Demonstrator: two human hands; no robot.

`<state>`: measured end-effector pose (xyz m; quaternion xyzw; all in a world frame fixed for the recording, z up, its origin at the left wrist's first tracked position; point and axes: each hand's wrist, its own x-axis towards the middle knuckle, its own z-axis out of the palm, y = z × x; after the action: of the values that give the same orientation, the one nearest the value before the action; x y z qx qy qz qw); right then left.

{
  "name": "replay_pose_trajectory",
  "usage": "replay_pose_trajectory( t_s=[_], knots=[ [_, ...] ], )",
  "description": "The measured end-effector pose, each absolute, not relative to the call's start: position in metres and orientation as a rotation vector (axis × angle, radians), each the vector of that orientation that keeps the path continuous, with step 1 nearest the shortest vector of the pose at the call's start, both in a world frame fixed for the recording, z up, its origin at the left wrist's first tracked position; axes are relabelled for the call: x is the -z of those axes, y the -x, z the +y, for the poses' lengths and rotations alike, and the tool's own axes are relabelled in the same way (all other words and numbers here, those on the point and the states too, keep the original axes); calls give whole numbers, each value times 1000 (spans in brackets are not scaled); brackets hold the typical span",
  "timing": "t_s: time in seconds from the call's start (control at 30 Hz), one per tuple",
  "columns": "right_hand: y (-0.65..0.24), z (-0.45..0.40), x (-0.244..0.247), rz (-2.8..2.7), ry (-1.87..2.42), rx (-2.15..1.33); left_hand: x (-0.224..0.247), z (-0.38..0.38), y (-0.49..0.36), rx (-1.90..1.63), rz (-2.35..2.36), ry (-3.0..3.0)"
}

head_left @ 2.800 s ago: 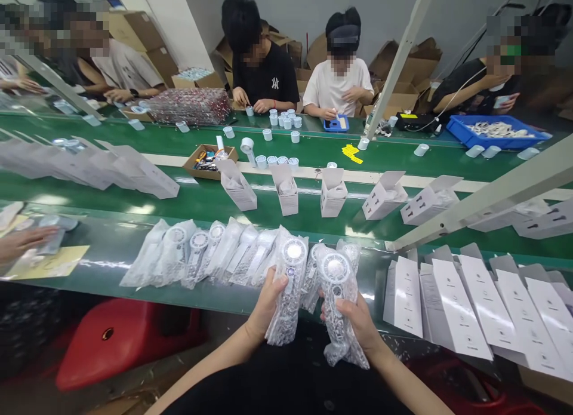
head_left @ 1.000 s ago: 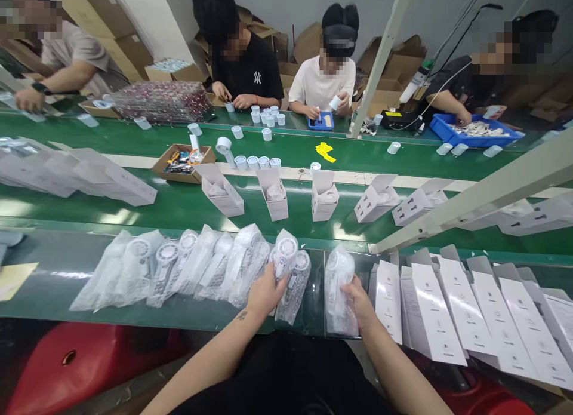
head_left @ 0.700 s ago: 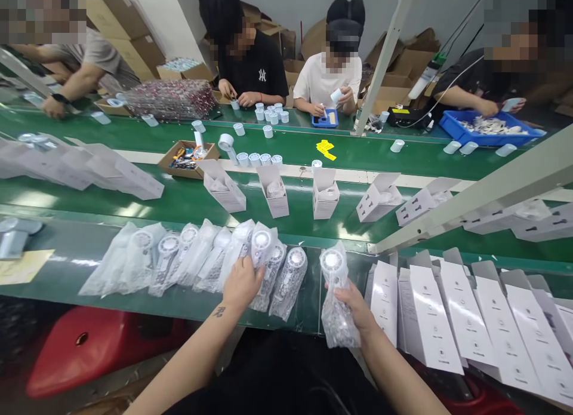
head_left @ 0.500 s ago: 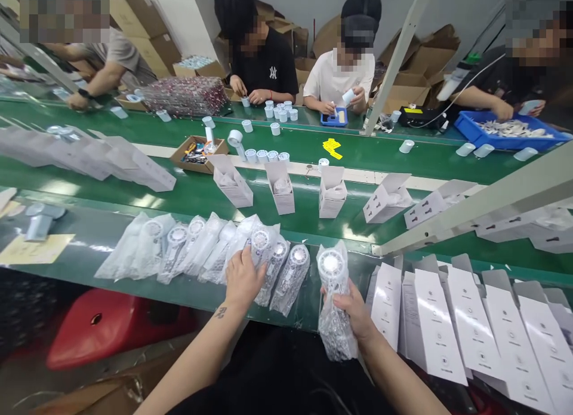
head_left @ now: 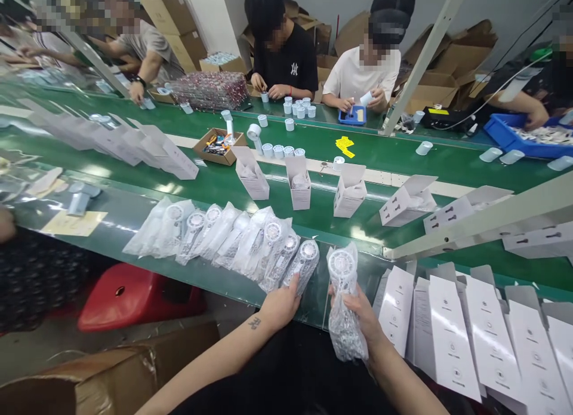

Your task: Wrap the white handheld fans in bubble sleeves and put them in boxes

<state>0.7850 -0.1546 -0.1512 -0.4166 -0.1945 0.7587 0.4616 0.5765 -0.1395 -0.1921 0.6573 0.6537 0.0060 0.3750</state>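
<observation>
My right hand (head_left: 363,312) is closed around a handheld fan in bubble wrap (head_left: 342,266), held upright with its round grille up, over the bench's front edge. At the right end of a row of similar wrapped fans (head_left: 233,236), my left hand (head_left: 281,304) is closed at the lower end of the last wrapped fan (head_left: 306,261). One digit lies on the wrap; the other fingers are mostly hidden. Open white cartons (head_left: 452,331) with small printed icons lean in a row just right of my right hand.
Beyond the bench, open white boxes (head_left: 298,191) with wrapped contents stand on a green conveyor (head_left: 215,191). A slanted metal post (head_left: 470,218) crosses at right. A red stool (head_left: 134,295) and a cardboard box (head_left: 120,373) are below left. Several co-workers sit across the line.
My left hand has moved right and toward me, from a fan inside the row to the row's last fan. My right hand still holds its fan. The view has shifted left.
</observation>
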Motion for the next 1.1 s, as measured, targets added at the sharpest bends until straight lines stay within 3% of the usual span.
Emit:
replay_pose_trajectory(
  t_s=[0.13, 0.33, 0.73, 1.1],
  knots=[
    [-792, -164, 148, -434, 1118, -1813, 198, -131, -581, 187, 1719, -1785],
    [-796, -171, 150, -430, 1160, -1818, 200, -130, -582, -21, 1748, -1729],
    [-784, -167, 138, -499, 1055, -1832, 172, -121, -589, 108, 1762, -1754],
    [-761, -145, 127, -392, 1003, -1855, 100, -164, -527, -595, 1272, -660]
  ],
)
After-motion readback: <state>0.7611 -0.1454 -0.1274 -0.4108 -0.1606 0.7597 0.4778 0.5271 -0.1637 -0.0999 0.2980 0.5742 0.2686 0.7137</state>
